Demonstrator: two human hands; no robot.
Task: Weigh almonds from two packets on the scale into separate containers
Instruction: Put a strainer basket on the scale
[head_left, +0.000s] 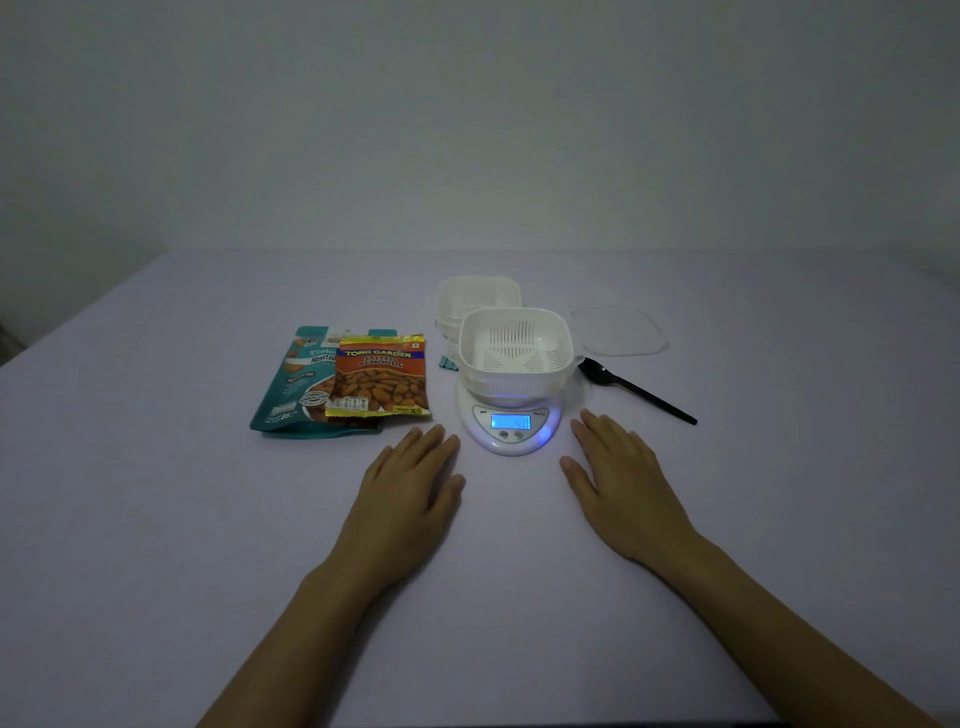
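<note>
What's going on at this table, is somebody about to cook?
Someone is set to weigh almonds. An empty white container sits on a lit kitchen scale, a second container behind it. Two almond packets, a teal one under an orange one, lie unopened to the left. Both hands, left and right, rest flat on the table, holding nothing. A black spoon lies right of the scale.

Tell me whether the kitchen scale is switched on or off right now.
On. The scale has its display lit blue with digits showing, though they are too blurred to read. An empty white container sits on its platform.
</note>
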